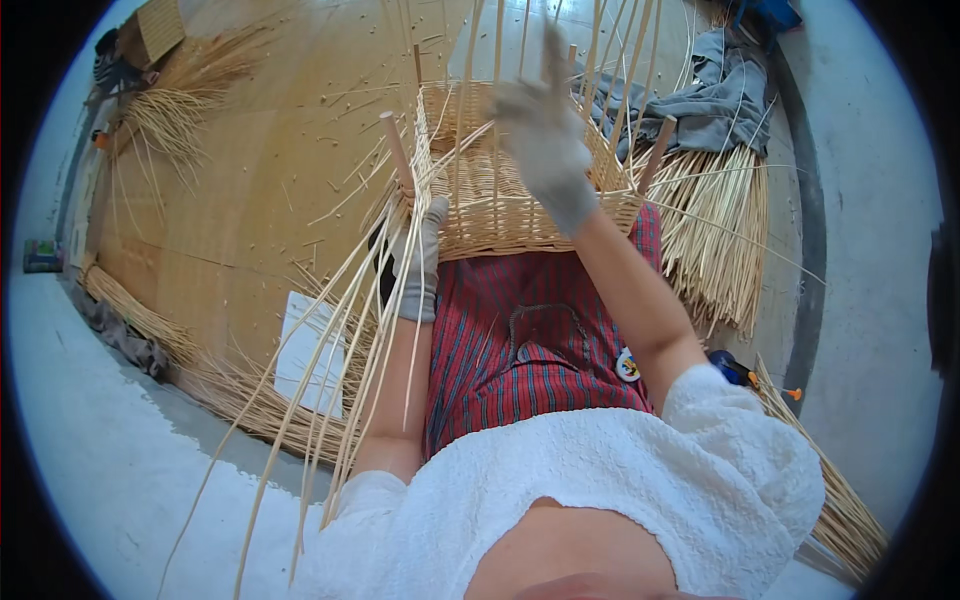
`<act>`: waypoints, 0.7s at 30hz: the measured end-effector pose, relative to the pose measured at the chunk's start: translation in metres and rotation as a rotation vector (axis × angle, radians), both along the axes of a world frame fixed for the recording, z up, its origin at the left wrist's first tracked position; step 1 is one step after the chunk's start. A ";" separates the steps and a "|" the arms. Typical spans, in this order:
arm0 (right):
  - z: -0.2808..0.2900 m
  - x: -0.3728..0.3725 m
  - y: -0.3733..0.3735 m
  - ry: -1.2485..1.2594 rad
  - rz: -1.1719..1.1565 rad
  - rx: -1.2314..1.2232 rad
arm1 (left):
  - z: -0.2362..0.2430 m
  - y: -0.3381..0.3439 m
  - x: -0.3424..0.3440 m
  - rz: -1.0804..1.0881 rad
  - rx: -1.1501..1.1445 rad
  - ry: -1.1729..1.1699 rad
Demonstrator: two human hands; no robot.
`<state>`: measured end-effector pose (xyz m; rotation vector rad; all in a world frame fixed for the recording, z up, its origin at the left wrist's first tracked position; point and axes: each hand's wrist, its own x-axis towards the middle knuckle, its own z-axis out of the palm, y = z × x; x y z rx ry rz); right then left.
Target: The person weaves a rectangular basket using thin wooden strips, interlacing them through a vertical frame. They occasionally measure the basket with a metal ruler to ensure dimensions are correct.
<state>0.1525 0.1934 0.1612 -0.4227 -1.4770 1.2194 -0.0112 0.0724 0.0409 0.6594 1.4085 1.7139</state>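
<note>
A rectangular wicker basket (525, 230) rests against my lap, its upright stakes standing high and thick wooden posts at its corners. My left hand (418, 262), in a pale glove, is closed round its near left corner, beside the wooden post (396, 150). Long loose willow rods (335, 340) hang from that corner across my left forearm. Over the basket's right half my gloved right hand (550, 150) is raised and smeared by motion. A slim dark tool (554, 55), also blurred, sticks up from its closed fingers; its exact kind is unclear.
Bundles of willow rods (720, 240) lie at the right, partly under a grey cloth (715, 95). More bundles (170, 110) lie at the far left. A white sheet (310, 350) sits left of my lap. Cut bits litter the brown floor board (240, 200).
</note>
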 end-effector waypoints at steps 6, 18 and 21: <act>-0.065 0.099 -0.080 0.040 -0.383 -0.570 | 0.013 -0.028 0.031 0.179 0.119 0.033; 0.005 0.048 -0.014 -0.439 -0.387 0.223 | 0.049 0.040 0.060 -0.505 -0.309 0.251; 0.011 0.047 0.008 0.269 0.351 0.024 | 0.054 0.043 0.055 -0.542 -0.364 0.131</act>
